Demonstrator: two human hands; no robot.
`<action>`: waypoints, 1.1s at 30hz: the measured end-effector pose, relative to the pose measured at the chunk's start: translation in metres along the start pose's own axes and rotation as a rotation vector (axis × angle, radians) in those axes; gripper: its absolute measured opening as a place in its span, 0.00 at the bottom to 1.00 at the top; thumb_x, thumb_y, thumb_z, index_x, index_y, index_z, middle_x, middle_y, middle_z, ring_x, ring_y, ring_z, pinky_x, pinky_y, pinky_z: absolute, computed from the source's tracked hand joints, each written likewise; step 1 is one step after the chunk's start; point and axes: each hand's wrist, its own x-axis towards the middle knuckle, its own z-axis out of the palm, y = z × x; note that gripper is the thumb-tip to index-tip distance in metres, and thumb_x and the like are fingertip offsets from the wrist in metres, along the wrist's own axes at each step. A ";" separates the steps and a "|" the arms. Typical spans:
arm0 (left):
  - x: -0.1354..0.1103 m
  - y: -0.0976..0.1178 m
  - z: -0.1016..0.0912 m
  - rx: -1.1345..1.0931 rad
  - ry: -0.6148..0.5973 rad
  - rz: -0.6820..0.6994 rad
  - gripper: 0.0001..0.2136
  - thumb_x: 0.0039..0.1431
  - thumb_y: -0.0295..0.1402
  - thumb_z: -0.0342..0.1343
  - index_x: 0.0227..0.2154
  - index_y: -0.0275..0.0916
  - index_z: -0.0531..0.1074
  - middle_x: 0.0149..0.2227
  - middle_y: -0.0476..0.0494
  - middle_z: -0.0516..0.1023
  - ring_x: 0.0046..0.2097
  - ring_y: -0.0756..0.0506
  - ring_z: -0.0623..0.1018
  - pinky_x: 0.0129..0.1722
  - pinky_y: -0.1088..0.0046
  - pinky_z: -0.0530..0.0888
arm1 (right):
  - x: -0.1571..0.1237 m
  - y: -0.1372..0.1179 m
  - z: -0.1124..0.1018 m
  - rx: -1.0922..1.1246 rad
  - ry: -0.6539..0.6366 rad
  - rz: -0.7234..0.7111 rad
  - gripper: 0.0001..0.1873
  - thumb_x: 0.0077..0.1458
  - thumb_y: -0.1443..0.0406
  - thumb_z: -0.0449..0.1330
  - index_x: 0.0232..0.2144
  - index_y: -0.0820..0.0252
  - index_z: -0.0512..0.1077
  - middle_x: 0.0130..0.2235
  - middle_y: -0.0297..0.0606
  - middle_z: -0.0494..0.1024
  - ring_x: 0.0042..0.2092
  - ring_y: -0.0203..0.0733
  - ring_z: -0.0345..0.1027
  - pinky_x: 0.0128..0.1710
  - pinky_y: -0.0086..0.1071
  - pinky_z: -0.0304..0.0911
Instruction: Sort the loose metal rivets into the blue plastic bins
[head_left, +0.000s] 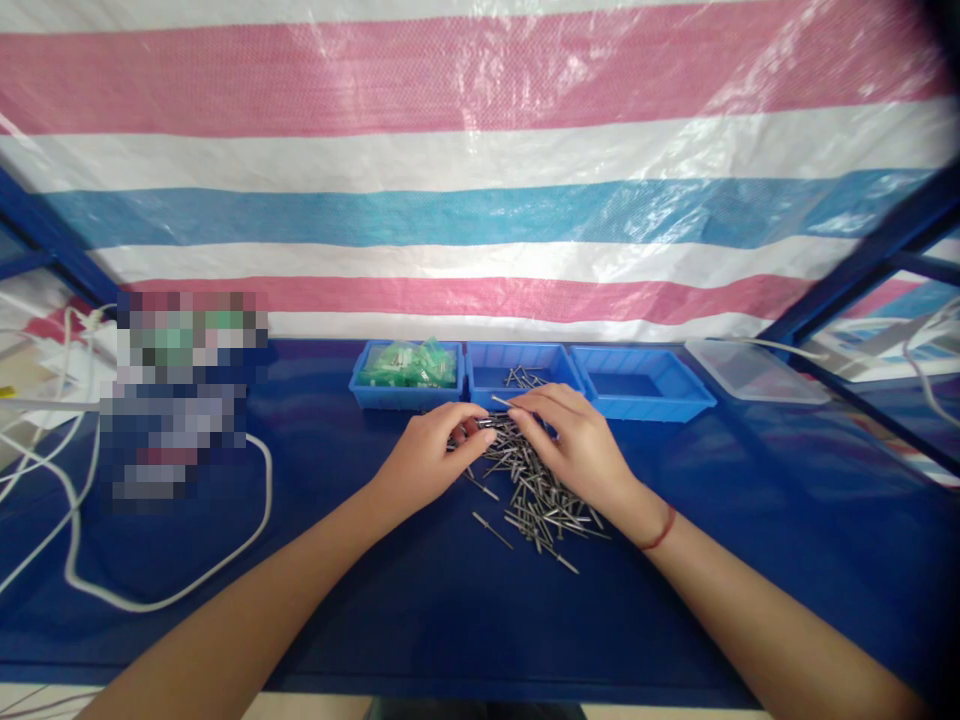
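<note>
Both hands, left point(429, 452) and right point(581, 445) — fingertip-tight on loose metal pins point(541, 497)

Pin heap point(544, 500) before middle bin point(517, 347)

Pixelated block point(180, 395) at far left: contents unreadable. Left hand point(431, 450) and right hand point(574, 440) cover the far part of the pin pile point(540, 500); whether either pinches a pin is too small to tell. Green pieces point(409, 365) in the left bin point(405, 397): shape unclear. White cable point(150, 600) runs off the left edge. Forearms point(247, 630) cut by the bottom edge
</note>
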 end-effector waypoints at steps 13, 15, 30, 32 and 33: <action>-0.003 -0.008 0.002 0.377 -0.101 0.239 0.12 0.64 0.35 0.48 0.44 0.38 0.73 0.46 0.40 0.73 0.50 0.42 0.68 0.52 0.62 0.66 | 0.005 0.028 -0.012 -0.222 0.090 0.077 0.10 0.60 0.64 0.52 0.39 0.60 0.73 0.37 0.43 0.76 0.39 0.47 0.68 0.41 0.42 0.63; -0.003 -0.008 0.002 0.393 -0.109 0.259 0.13 0.64 0.35 0.48 0.46 0.38 0.72 0.50 0.40 0.71 0.52 0.41 0.67 0.54 0.61 0.65 | 0.002 0.021 -0.016 -0.119 -0.042 0.040 0.09 0.59 0.67 0.52 0.36 0.59 0.73 0.35 0.40 0.76 0.37 0.44 0.69 0.39 0.39 0.64; -0.006 -0.011 0.008 0.365 -0.183 0.276 0.14 0.64 0.35 0.48 0.49 0.40 0.69 0.54 0.40 0.69 0.56 0.40 0.68 0.56 0.59 0.65 | -0.003 0.013 0.002 -0.051 -0.305 -0.019 0.08 0.59 0.70 0.53 0.35 0.60 0.72 0.36 0.40 0.75 0.40 0.43 0.67 0.42 0.39 0.64; -0.006 -0.011 0.009 0.363 -0.184 0.272 0.14 0.64 0.36 0.48 0.49 0.40 0.70 0.55 0.40 0.69 0.56 0.40 0.68 0.56 0.59 0.65 | -0.003 0.012 0.003 -0.042 -0.301 -0.021 0.09 0.60 0.70 0.52 0.34 0.60 0.72 0.35 0.41 0.74 0.39 0.43 0.67 0.41 0.39 0.64; -0.006 -0.011 0.009 0.358 -0.183 0.267 0.14 0.63 0.36 0.48 0.49 0.40 0.70 0.54 0.40 0.69 0.56 0.40 0.68 0.56 0.59 0.65 | -0.003 0.012 0.004 -0.047 -0.301 -0.026 0.09 0.60 0.71 0.51 0.34 0.61 0.71 0.35 0.41 0.74 0.39 0.44 0.67 0.41 0.39 0.64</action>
